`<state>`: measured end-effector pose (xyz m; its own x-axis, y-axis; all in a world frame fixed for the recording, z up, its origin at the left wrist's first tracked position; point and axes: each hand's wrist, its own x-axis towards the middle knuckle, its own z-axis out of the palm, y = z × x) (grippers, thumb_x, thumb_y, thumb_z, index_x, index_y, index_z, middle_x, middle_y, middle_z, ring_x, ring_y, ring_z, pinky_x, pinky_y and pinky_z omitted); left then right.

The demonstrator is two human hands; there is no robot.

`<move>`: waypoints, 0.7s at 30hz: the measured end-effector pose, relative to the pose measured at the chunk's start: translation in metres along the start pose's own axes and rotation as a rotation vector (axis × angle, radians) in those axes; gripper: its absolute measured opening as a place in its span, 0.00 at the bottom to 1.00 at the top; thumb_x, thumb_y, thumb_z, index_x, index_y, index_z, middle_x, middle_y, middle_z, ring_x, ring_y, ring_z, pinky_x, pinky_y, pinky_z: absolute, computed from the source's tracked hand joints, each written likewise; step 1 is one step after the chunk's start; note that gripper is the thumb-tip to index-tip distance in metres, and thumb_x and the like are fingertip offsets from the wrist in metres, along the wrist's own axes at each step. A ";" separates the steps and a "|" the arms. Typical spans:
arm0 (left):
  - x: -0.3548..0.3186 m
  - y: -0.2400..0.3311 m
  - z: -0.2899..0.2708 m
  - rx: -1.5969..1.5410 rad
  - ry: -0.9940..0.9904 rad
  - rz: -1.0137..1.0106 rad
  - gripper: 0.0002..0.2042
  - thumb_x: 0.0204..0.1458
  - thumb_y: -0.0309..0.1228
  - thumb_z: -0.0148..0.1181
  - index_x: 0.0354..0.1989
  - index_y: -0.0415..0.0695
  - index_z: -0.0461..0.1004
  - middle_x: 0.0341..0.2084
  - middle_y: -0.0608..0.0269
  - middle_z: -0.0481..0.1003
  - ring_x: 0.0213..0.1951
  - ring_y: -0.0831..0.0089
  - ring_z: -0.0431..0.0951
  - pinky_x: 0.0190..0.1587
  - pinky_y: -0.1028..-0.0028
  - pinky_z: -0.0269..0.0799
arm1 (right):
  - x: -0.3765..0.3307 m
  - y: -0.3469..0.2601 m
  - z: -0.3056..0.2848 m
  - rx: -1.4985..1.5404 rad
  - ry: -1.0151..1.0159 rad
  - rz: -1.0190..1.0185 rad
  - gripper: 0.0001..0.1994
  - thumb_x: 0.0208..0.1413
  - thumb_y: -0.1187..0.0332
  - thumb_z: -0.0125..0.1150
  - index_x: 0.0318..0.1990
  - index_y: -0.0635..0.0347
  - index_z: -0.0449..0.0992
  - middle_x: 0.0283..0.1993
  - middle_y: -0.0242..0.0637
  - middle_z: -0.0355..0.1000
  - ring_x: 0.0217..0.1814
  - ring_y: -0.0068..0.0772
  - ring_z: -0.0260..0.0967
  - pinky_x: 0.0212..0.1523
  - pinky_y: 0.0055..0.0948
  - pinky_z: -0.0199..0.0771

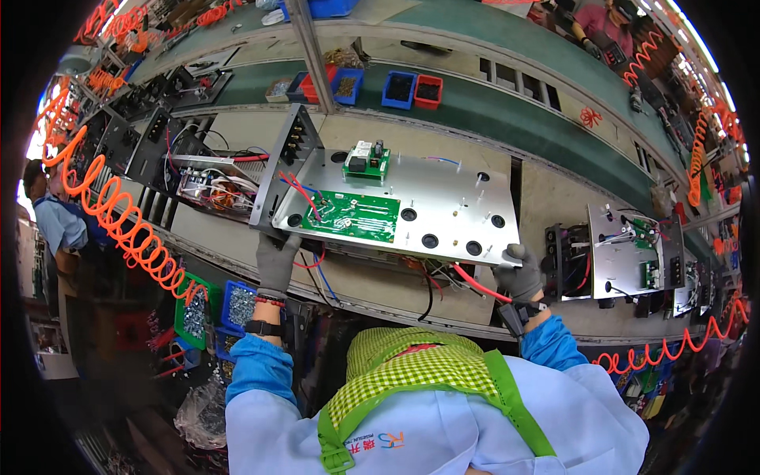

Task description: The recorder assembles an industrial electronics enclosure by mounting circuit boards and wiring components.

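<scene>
- Metal chassis plate: silver, flat, with a row of round black grommets along its near edge; lies on the tabletop in the middle of the scene, held at both near corners.
- Large green circuit board: mounted on the left part of the plate, red and blue wires running to it.
- Small green circuit board: at the far edge of the plate, carrying black and white blocks.
- Black end panel: stands upright at the plate's left end.
- Left hand: grey glove, grip closed on the near-left corner of the plate.
- Right hand: grey glove, grip closed on the near-right corner of the plate.
- Red cable: runs out from under the plate's near edge, just beside the right hand.
- 2nd chassis: right of the plate, well apart, with its own green board.
- Parts bins: blue and red, far side.
- Orange coiled hose: hangs at the left.
</scene>
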<state>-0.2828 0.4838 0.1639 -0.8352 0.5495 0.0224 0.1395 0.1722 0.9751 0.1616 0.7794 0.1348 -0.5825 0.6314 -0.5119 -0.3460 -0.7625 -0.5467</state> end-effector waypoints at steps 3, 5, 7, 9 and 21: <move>-0.002 0.006 -0.002 0.021 0.013 0.052 0.26 0.54 0.32 0.71 0.59 0.37 0.68 0.49 0.55 0.78 0.49 0.70 0.78 0.53 0.69 0.74 | 0.000 0.001 0.013 -0.037 -0.218 0.018 0.23 0.56 0.63 0.62 0.57 0.64 0.72 0.52 0.42 0.77 0.50 0.40 0.79 0.50 0.37 0.83; -0.001 0.006 -0.002 0.008 0.013 0.059 0.27 0.54 0.32 0.71 0.60 0.37 0.67 0.49 0.55 0.78 0.49 0.70 0.78 0.53 0.69 0.74 | 0.006 0.003 0.017 -0.035 -0.094 -0.004 0.23 0.55 0.62 0.62 0.57 0.64 0.73 0.51 0.41 0.78 0.47 0.40 0.80 0.47 0.34 0.84; 0.001 0.003 -0.001 -0.042 -0.003 0.051 0.27 0.54 0.31 0.70 0.60 0.38 0.67 0.50 0.55 0.78 0.49 0.69 0.79 0.53 0.68 0.74 | 0.013 0.006 0.019 0.015 -0.009 -0.011 0.24 0.55 0.61 0.62 0.57 0.63 0.72 0.50 0.42 0.78 0.47 0.40 0.80 0.48 0.34 0.84; 0.002 0.000 0.001 -0.028 0.013 0.075 0.28 0.54 0.32 0.71 0.61 0.38 0.66 0.50 0.55 0.78 0.50 0.68 0.79 0.53 0.67 0.74 | 0.016 0.006 0.021 -0.071 -0.025 -0.035 0.24 0.56 0.60 0.62 0.57 0.63 0.72 0.51 0.42 0.78 0.48 0.39 0.80 0.49 0.33 0.83; -0.026 -0.034 -0.048 0.128 -0.187 -0.073 0.33 0.57 0.31 0.61 0.71 0.38 0.58 0.60 0.45 0.71 0.58 0.65 0.74 0.59 0.67 0.71 | -0.025 -0.079 0.032 -0.861 0.039 0.133 0.35 0.59 0.40 0.59 0.65 0.57 0.69 0.55 0.42 0.76 0.50 0.40 0.78 0.48 0.40 0.80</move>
<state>-0.2909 0.4246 0.1408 -0.7342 0.6716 -0.0995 0.1588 0.3123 0.9366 0.1801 0.8195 0.2119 -0.5478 0.5611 -0.6206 0.4082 -0.4683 -0.7837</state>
